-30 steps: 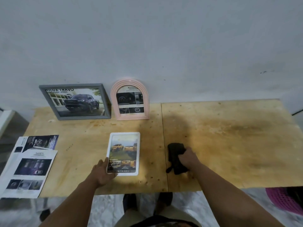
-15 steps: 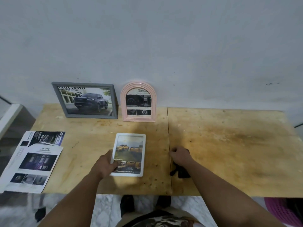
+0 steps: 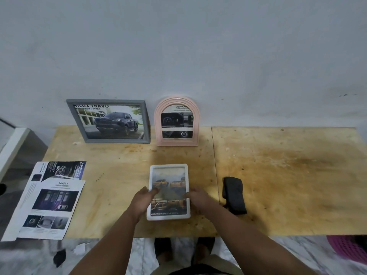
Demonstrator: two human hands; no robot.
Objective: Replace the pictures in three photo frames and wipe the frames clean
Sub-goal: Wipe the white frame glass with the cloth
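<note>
A white photo frame [image 3: 168, 173] with a picture of orange trucks lies flat near the front of the wooden table [image 3: 278, 165]. My left hand [image 3: 143, 199] grips its left edge and my right hand [image 3: 196, 199] grips its right edge. A dark folded cloth [image 3: 234, 194] lies on the table just right of my right hand, apart from it. A grey frame [image 3: 111, 121] with a dark pickup picture and a pink arched frame [image 3: 176, 121] stand upright against the wall at the back.
Loose brochure sheets [image 3: 47, 199] lie at the table's left front corner, overhanging the edge. A pink basket [image 3: 349, 249] sits on the floor at lower right. A white ledge [image 3: 12, 147] is at far left.
My right hand has let go of the dark cloth and moved left onto the white frame's right edge. The cloth now lies free on the table. My left hand stays on the frame.
</note>
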